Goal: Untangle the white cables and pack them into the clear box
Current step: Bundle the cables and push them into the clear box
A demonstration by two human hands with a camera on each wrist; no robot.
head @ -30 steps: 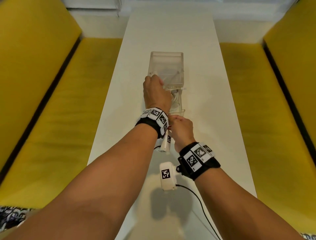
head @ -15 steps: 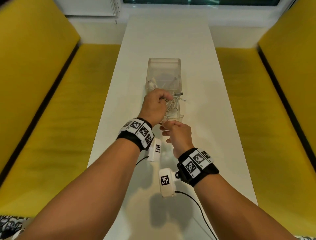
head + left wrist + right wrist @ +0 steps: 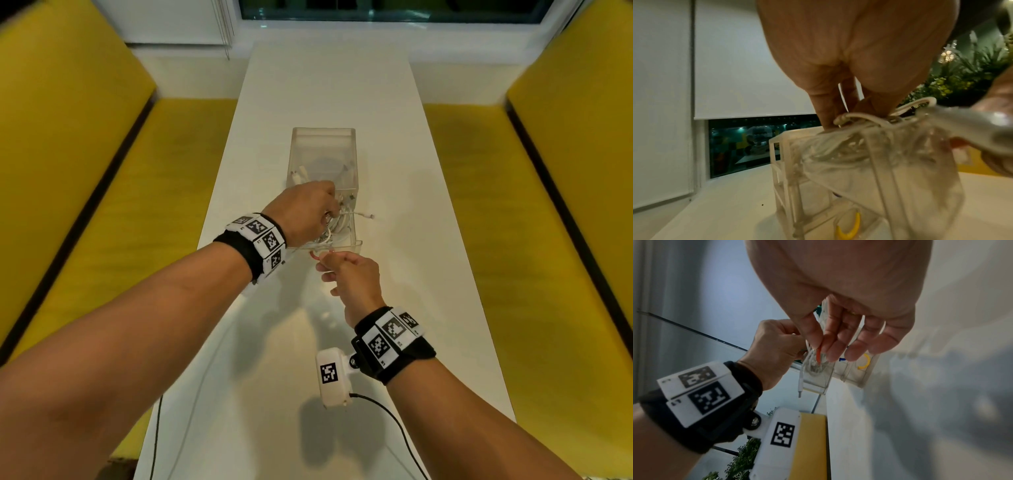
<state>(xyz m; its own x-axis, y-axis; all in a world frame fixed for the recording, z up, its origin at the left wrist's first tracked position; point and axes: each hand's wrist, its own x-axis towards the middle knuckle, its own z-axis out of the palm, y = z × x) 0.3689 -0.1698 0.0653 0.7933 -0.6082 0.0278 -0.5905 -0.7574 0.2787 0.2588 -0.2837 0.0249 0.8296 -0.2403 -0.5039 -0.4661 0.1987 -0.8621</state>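
Centrally, one clear box (image 3: 323,161) is seen standing on the white tabletop (image 3: 329,85), divided into at least two compartments. White cables (image 3: 337,222) are bundled in its near compartment, and more are coiled in the far one; their number cannot be counted, since the strands overlap and blur together behind the clear walls. One plug end (image 3: 369,216) sticks out over the right wall of the box.

Two hands are in view. The left hand (image 3: 303,212) is lowered over the near compartment, its fingers curled down onto the bundle; in the left wrist view the fingertips (image 3: 830,120) are seen closed on a loop of cable at the box's rim. The right hand (image 3: 354,279) is held just at the near end of the box, where a short red piece (image 3: 818,356) is pinched between thumb and forefinger against the cable strands. What the red piece is cannot be made out. Through the box's wall one yellow ring (image 3: 864,361) and a small blue piece (image 3: 841,359) are seen; the blue one is mostly hidden by a fingertip.

One band with black-and-white markers is worn on each wrist, two in all. One white camera unit (image 3: 331,377) with a black lead hangs below the right wrist; the left one is hidden in the head view. Two yellow benches (image 3: 120,178) flank the tabletop, both cut off by the frame edges.
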